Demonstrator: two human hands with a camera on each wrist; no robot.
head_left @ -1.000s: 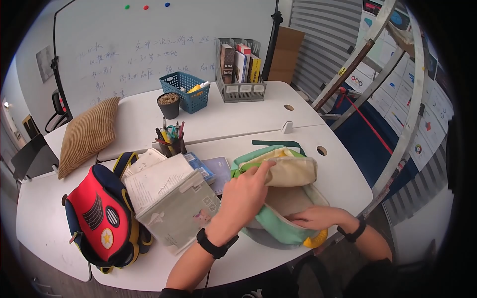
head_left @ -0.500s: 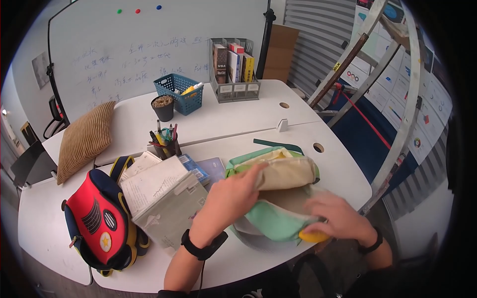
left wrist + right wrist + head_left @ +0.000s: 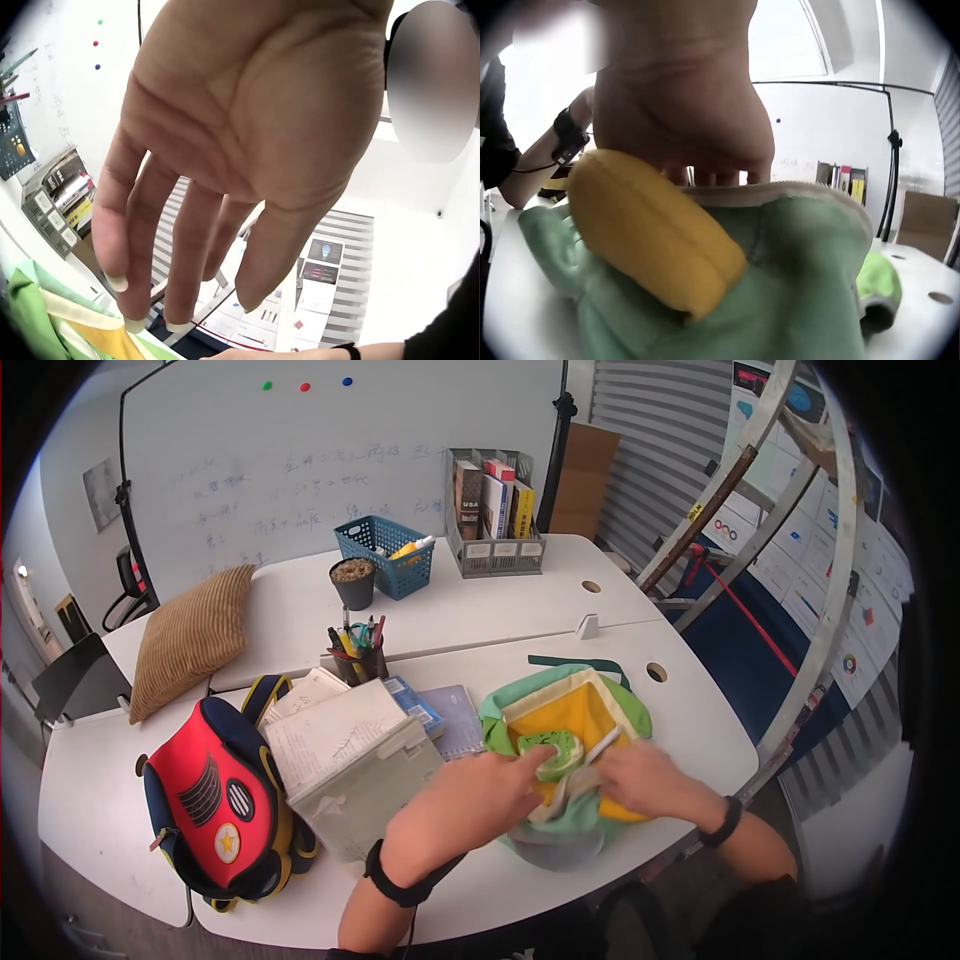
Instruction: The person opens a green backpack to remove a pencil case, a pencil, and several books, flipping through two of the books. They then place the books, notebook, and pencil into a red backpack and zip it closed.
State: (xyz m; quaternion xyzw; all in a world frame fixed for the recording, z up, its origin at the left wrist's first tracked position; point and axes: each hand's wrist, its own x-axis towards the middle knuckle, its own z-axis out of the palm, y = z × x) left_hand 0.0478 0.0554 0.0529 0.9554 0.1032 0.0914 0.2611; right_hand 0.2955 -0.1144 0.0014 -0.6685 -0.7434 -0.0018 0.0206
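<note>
A soft green bag lies at the table's near right, its mouth spread wide on a yellow lining with a lime-green patch. My left hand reaches over the bag's near left side, index finger at the patch. The left wrist view shows that hand's palm, fingers mostly straight and nothing held. My right hand is at the bag's near right rim. In the right wrist view its fingers go behind the zippered rim, their tips hidden. A plump yellow padded piece hangs on the bag's front.
Left of the bag are stacked books, a purple notebook and a red backpack. Farther back stand a pen cup, a potted plant, a blue basket and a book rack. A ladder rises at right.
The bag's cream flap has gone from over the opening, and the yellow lining and green patch now show. My left hand has left the flap; my right has moved up to the rim.
</note>
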